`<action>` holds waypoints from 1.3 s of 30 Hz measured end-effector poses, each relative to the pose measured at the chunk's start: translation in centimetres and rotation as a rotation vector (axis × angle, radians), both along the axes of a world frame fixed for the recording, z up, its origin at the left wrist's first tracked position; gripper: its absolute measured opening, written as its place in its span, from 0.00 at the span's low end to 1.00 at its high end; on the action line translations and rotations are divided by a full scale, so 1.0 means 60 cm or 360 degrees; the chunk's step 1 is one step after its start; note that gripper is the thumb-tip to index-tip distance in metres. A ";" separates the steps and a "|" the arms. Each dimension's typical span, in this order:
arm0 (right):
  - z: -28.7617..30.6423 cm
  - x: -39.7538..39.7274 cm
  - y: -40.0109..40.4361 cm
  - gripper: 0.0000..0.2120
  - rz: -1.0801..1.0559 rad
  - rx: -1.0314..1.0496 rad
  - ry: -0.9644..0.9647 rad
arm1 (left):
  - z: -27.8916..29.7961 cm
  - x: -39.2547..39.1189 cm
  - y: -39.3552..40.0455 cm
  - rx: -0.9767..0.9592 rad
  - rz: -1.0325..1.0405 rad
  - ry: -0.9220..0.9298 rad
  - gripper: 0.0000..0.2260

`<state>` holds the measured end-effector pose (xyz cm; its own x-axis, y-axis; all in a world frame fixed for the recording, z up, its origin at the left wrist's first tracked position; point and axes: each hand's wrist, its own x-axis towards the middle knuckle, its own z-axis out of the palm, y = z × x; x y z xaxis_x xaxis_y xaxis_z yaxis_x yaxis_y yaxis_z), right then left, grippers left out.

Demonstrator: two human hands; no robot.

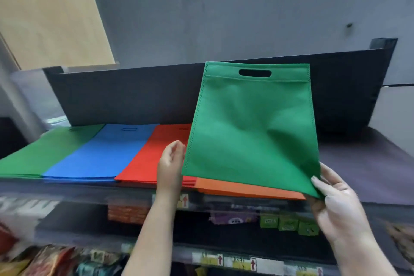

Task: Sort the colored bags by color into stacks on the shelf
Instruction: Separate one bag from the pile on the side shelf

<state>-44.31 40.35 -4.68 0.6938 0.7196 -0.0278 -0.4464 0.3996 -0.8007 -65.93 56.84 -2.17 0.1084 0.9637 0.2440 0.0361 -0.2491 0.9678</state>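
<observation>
Pinching green bag (251, 127) by its corner w/ right hand (336, 206), left hand (171, 163) relaxed, empty. Next: carry over to green stack (44, 152) far left, past blue/red.

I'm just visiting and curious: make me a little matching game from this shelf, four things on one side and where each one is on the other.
Things:
1. green stack
2. blue stack
3. red stack
4. green bag

Places:
A. middle of the three stacks
B. pinched at a corner by the right hand
C. farthest left on the shelf
D. just behind the left hand

Pairs: 1-C, 2-A, 3-D, 4-B
</observation>
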 end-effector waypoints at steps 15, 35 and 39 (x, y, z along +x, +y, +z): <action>-0.022 -0.204 0.177 0.18 0.0912 -0.0040 -0.0120 | -0.016 -0.259 -0.101 -0.0052 0.0481 -0.0500 0.22; -0.011 -0.715 0.377 0.26 0.1295 0.0113 -0.0250 | -0.049 -0.744 -0.022 0.0269 0.1426 0.0316 0.19; -0.009 -0.763 0.432 0.20 0.1215 0.0072 -0.0283 | -0.054 -0.797 0.039 0.0316 0.1402 0.0338 0.20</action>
